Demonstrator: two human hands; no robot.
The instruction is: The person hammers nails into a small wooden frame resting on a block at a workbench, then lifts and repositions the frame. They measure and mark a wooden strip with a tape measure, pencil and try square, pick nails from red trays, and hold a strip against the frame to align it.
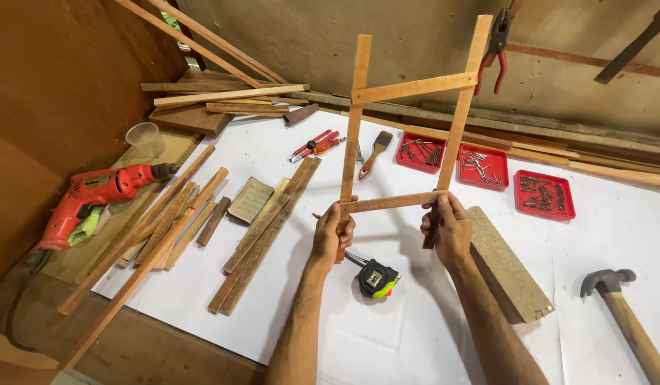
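Two hands hold the wooden frame [405, 135] upright above the white table [387, 335] in our head view. Left hand [332, 232] is clenched round the left upright; right hand [447, 227] pinches the right upright at its lower joint. We judge this an inspection step. A tape measure [377, 278] lies at 6 o'clock below the frame, a hammer [622, 306] at 4 o'clock. Squareness checking calls for steady, level holding.

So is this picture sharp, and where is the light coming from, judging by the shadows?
Head view: mostly sharp; the wooden frame and both hands, left hand and right hand, are crisp. The frame throws a soft grey shadow on the white sheet, so the light looks diffuse, from above. No strong glare. The wide lens bends the edges; the hammer at the corner looks stretched.
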